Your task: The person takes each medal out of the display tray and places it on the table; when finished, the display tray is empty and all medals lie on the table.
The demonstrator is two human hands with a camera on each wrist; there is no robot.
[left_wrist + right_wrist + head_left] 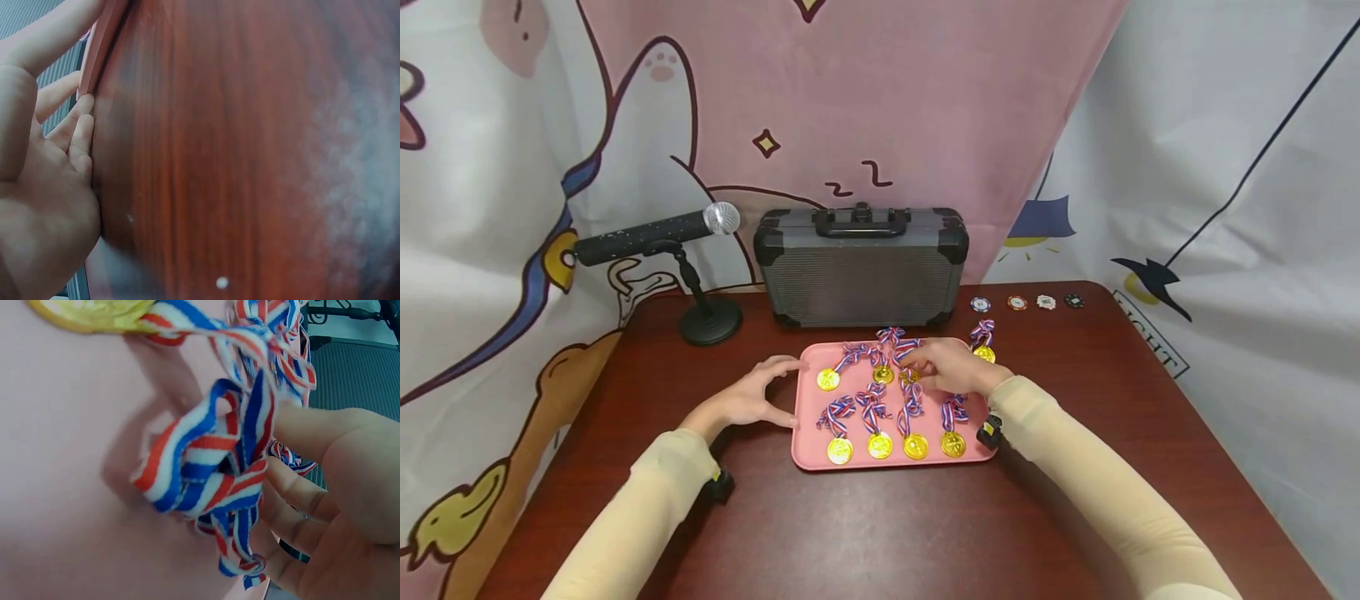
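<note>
A pink tray [820, 421] holds several gold medals with knotted red, white and blue ribbons, such as the front medal [840, 451]. My left hand [747, 403] is at the tray's left edge, thumb and fingers spread apart. In the left wrist view, fingertips [82, 106] touch the tray's rim [94, 59]. Above the tray's back right part, my right hand [951, 367] pinches a medal's striped ribbon [206, 462] between thumb and fingers. Part of that ribbon hangs loose over the tray. Another medal [984, 355] lies by the tray's back right corner.
A grey case [861, 283] with black corners stands behind the tray. To its left is a microphone [647, 236] on a round-based stand [710, 321]. Several poker chips [1017, 303] lie in a row at the back right. Printed curtains hang around the brown table [850, 533].
</note>
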